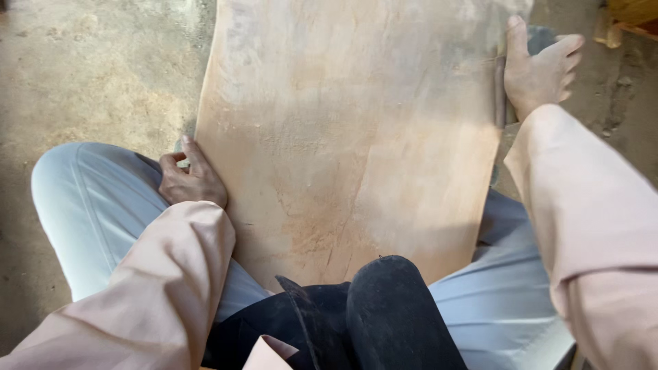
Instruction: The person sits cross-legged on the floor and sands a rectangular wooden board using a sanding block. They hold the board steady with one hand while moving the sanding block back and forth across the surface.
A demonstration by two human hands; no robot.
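Wood slab: broad, pale tan, dusty, fills centre of frame top to bottom, near end resting over lap, far end running out of the top edge. Surface bare w/ faint grain streaks and a reddish patch lower centre.

Left hand: mid-left of frame, on slab's left edge. Fingers curled together, clamped on the edge, index laid along it.

Right hand: upper right, at slab's right edge. Thumb up against the edge, fingers spread apart and bent; whether they grip the edge, cannot tell. Dark object behind the hand, kind unclear.

Both arms in pale pink sleeves. Light grey trousers, knees either side of slab. Dark rounded block plus black cloth, bottom centre, touching slab's near end.

Dirt floor upper left and right. Yellowish wood piece in top right corner.
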